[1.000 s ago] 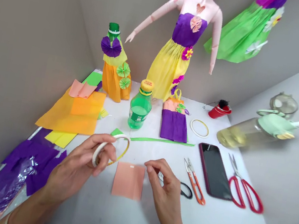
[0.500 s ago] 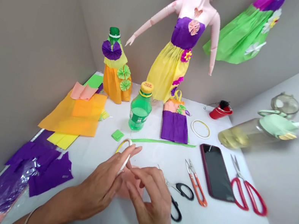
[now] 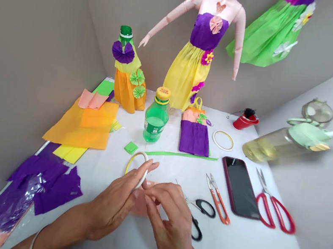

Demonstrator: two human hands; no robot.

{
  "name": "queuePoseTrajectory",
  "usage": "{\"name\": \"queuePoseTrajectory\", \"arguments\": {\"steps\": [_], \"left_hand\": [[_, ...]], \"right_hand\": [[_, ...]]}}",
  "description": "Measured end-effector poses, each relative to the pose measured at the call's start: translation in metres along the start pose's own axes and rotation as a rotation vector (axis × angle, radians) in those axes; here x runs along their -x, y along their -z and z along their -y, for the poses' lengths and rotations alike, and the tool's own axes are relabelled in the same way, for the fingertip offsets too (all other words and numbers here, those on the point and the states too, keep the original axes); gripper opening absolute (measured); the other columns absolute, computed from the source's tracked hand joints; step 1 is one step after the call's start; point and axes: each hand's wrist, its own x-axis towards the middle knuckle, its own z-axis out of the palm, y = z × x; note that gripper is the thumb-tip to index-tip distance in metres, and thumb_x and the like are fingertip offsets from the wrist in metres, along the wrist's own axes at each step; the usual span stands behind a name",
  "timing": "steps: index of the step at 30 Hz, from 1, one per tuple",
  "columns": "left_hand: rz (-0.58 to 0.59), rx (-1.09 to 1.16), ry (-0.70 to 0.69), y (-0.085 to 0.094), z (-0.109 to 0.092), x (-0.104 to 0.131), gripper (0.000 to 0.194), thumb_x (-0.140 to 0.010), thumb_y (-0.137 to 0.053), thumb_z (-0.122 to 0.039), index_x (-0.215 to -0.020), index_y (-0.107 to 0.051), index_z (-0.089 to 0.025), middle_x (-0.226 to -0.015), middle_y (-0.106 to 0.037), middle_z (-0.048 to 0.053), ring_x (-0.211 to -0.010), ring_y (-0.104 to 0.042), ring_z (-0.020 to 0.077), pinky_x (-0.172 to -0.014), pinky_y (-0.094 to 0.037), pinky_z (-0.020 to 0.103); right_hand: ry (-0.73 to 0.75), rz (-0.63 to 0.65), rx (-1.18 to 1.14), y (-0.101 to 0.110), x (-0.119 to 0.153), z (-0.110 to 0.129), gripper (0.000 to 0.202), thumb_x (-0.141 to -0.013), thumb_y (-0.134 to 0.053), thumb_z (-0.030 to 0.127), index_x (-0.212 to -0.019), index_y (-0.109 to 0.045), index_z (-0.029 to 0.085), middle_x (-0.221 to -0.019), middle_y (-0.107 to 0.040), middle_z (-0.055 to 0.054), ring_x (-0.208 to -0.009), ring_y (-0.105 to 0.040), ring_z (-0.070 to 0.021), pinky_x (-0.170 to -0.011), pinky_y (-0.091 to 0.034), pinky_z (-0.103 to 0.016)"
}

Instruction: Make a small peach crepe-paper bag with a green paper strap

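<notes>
My left hand [image 3: 116, 201] grips a thin ring of tape [image 3: 129, 161], white and yellow, which stands up between thumb and fingers. Close by on the right, my right hand [image 3: 169, 215] has thumb and index finger pinched near the ring; what they hold, if anything, is too small to make out. Beneath both hands a peach paper piece [image 3: 141, 206] lies on the white table, partly covered. Black-handled scissors [image 3: 203, 208] rest just right of my right hand. A green strip [image 3: 180, 155] and a small green square [image 3: 131, 148] lie beyond the hands.
A green bottle [image 3: 156, 118] stands ahead, with a dressed doll [image 3: 208, 33] and dressed bottle [image 3: 129, 79] behind. Orange paper [image 3: 93, 137] and purple paper [image 3: 54, 190] lie left. Right are orange snips [image 3: 219, 200], a phone [image 3: 240, 189], red scissors [image 3: 274, 208] and a tilted clear bottle [image 3: 275, 143].
The tape ring is turned so that more of its loop shows. My right thumb and index finger have come closer together. The whole view has shifted slightly.
</notes>
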Motion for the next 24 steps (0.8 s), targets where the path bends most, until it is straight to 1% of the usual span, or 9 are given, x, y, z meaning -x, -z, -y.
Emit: {"name": "queuePoseTrajectory", "arguments": {"steps": [3, 5, 8, 11, 14, 17, 20, 22, 24], "left_hand": [[-0.036, -0.009, 0.003, 0.000, 0.001, 0.001, 0.062, -0.101, -0.026, -0.020, -0.156, 0.002, -0.028, -0.161, -0.023, 0.007, -0.141, -0.034, 0.0230, -0.119, -0.027, 0.047], [-0.049, -0.025, -0.009, 0.001, 0.001, 0.002, 0.062, -0.101, -0.025, -0.020, -0.156, 0.003, -0.029, -0.160, -0.024, 0.008, -0.133, -0.042, 0.0226, -0.117, -0.029, 0.048], [-0.065, -0.023, -0.015, 0.005, 0.002, 0.004, 0.061, -0.100, -0.024, -0.020, -0.156, 0.001, -0.027, -0.157, -0.032, 0.011, -0.130, -0.045, 0.0235, -0.115, -0.032, 0.050], [-0.092, 0.001, -0.019, 0.007, 0.003, 0.005, 0.060, -0.101, -0.025, -0.021, -0.156, -0.002, -0.028, -0.157, -0.032, 0.010, -0.129, -0.046, 0.0247, -0.115, -0.031, 0.052], [-0.087, 0.036, -0.006, 0.007, 0.003, 0.004, 0.058, -0.102, -0.025, -0.024, -0.156, -0.004, -0.030, -0.159, -0.028, 0.009, -0.128, -0.048, 0.0250, -0.115, -0.030, 0.051], [-0.059, 0.070, 0.019, 0.007, 0.003, 0.003, 0.058, -0.103, -0.024, -0.026, -0.156, -0.002, -0.030, -0.159, -0.028, 0.009, -0.132, -0.046, 0.0256, -0.112, -0.036, 0.049], [-0.027, 0.063, 0.065, 0.008, 0.004, 0.003, 0.060, -0.103, -0.025, -0.025, -0.155, 0.003, -0.031, -0.160, -0.025, 0.008, -0.137, -0.041, 0.0264, -0.112, -0.036, 0.049], [-0.015, 0.057, 0.091, 0.007, 0.005, 0.003, 0.062, -0.103, -0.026, -0.024, -0.155, 0.006, -0.032, -0.161, -0.023, 0.008, -0.139, -0.040, 0.0268, -0.114, -0.034, 0.051], [-0.018, 0.054, 0.099, 0.007, 0.006, 0.003, 0.063, -0.103, -0.027, -0.024, -0.155, 0.007, -0.032, -0.161, -0.022, 0.008, -0.141, -0.037, 0.0269, -0.116, -0.031, 0.052]], "right_hand": [[-0.006, 0.021, 0.131, 0.020, 0.003, -0.008, 0.026, -0.093, -0.054, 0.015, -0.118, -0.057, 0.022, -0.095, -0.069, -0.007, -0.080, -0.064, -0.0185, -0.073, -0.052, -0.033], [0.032, 0.105, 0.355, 0.041, 0.014, -0.022, 0.031, -0.094, -0.053, 0.021, -0.126, -0.054, 0.020, -0.101, -0.068, -0.010, -0.087, -0.065, -0.0226, -0.076, -0.052, -0.037], [0.015, 0.225, 0.710, 0.074, 0.042, -0.050, 0.036, -0.097, -0.046, 0.037, -0.126, -0.055, 0.019, -0.107, -0.067, -0.014, -0.094, -0.066, -0.0295, -0.078, -0.053, -0.043], [0.021, 0.312, 0.828, 0.095, 0.069, -0.073, 0.040, -0.099, -0.037, 0.042, -0.123, -0.057, 0.019, -0.109, -0.067, -0.015, -0.095, -0.067, -0.0299, -0.073, -0.055, -0.042], [0.047, 0.357, 0.807, 0.098, 0.081, -0.083, 0.037, -0.099, -0.037, 0.038, -0.123, -0.056, 0.018, -0.106, -0.067, -0.013, -0.096, -0.067, -0.0274, -0.076, -0.056, -0.039], [0.041, 0.415, 0.801, 0.090, 0.077, -0.084, 0.037, -0.095, -0.044, 0.030, -0.129, -0.052, 0.019, -0.106, -0.066, -0.012, -0.092, -0.068, -0.0244, -0.072, -0.058, -0.034], [0.010, 0.444, 0.809, 0.086, 0.068, -0.081, 0.036, -0.092, -0.045, 0.024, -0.127, -0.052, 0.020, -0.096, -0.066, -0.009, -0.081, -0.069, -0.0225, -0.059, -0.057, -0.030], [-0.007, 0.406, 0.802, 0.088, 0.062, -0.079, 0.032, -0.091, -0.044, 0.025, -0.122, -0.054, 0.021, -0.091, -0.066, -0.008, -0.070, -0.069, -0.0213, -0.047, -0.053, -0.028], [-0.057, 0.361, 0.740, 0.092, 0.057, -0.077, 0.030, -0.092, -0.044, 0.027, -0.120, -0.054, 0.023, -0.092, -0.066, -0.007, -0.061, -0.067, -0.0188, -0.039, -0.048, -0.026]]}}
